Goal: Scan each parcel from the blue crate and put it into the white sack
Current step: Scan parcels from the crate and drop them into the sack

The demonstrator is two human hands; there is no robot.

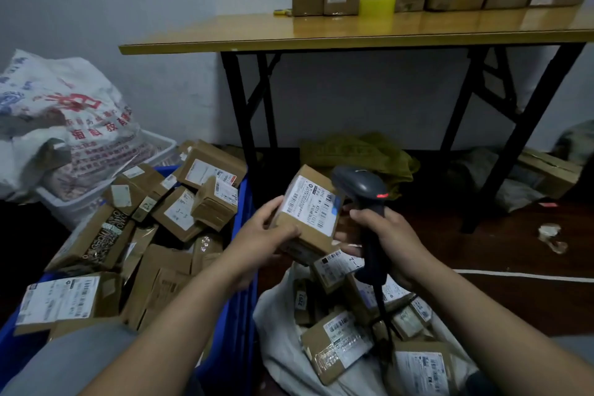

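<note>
My left hand (270,231) grips a small cardboard parcel (310,212) by its left side, its white label facing up. My right hand (390,231) grips the handle of a dark barcode scanner (361,185), whose head sits just right of the label with a red light lit. Both are held above the open white sack (279,334), which holds several labelled parcels. The blue crate (242,267) at the left is full of cardboard parcels.
A folding table (353,32) with a row of cardboard boxes stands against the wall ahead. A printed white bag (64,112) lies over a white bin (70,206) at the far left. Green cloth and bags lie under the table.
</note>
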